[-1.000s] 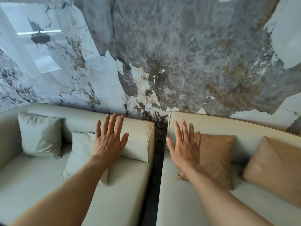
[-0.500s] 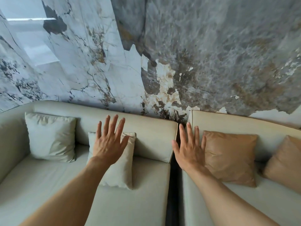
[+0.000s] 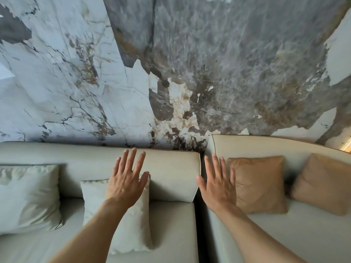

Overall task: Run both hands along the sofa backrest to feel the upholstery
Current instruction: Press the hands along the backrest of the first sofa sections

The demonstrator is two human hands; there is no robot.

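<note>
Two pale beige sofa sections stand side by side against a marble wall. My left hand is spread flat, fingers apart, in front of the left section's backrest, partly over a small pale cushion. My right hand is open too, fingers up, at the left end of the right section's backrest, just beside a tan cushion. Whether either palm touches the upholstery is unclear. Neither hand holds anything.
A dark gap separates the two sofa sections. A larger pale cushion leans at the left, a second tan cushion at the right. The grey, white and brown marble wall rises right behind the backrests.
The view has shifted so the sofas sit lower and closer. Both hands have stayed spread and moved nearer the backrests, the right one from over the gap to the right section.
</note>
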